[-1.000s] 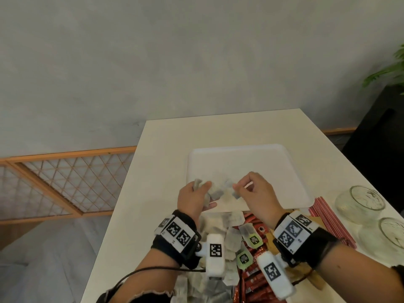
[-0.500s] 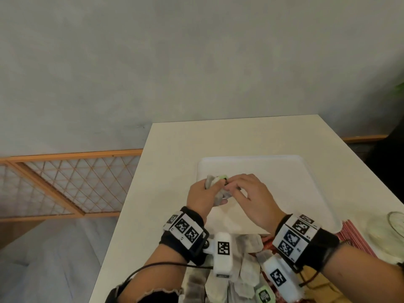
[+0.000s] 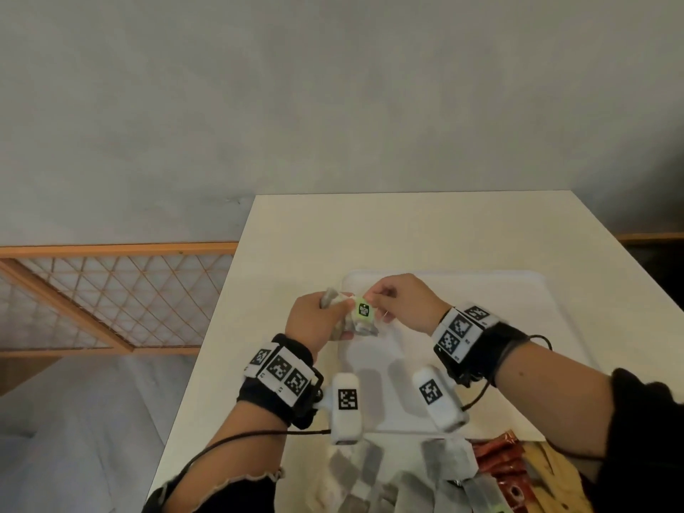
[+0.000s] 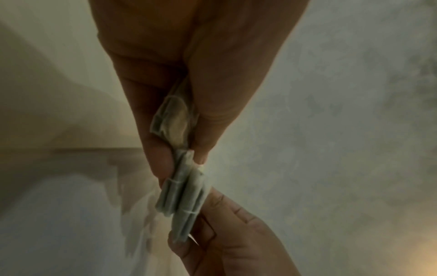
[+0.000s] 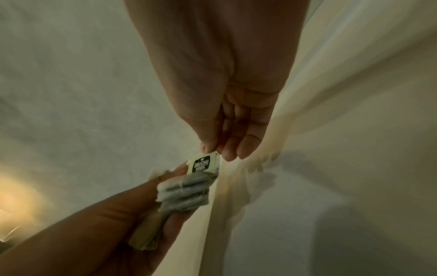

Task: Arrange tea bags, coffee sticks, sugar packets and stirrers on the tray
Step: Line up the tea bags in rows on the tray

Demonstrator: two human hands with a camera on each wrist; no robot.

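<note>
My left hand [image 3: 325,320] grips a small bundle of grey tea bags [image 3: 357,327] above the near left corner of the white tray [image 3: 481,327]. In the left wrist view the tea bags [image 4: 183,192] stick out between thumb and fingers. My right hand [image 3: 392,301] pinches the green paper tag [image 3: 363,311] of one bag; the right wrist view shows the tag [image 5: 204,164] at my fingertips, just above the bundle [image 5: 187,192]. The tray surface itself looks bare.
More loose tea bags [image 3: 370,472] lie on the white table [image 3: 296,235] in front of the tray. Red coffee sticks [image 3: 499,460] sit right of them, beside something wooden [image 3: 547,475]. A wooden lattice rail [image 3: 111,290] stands left of the table.
Both hands have carried the tea bags forward from over the pile to the tray's near left corner. The right hand now pinches a green tag. The view has tilted; the glasses are out of sight.
</note>
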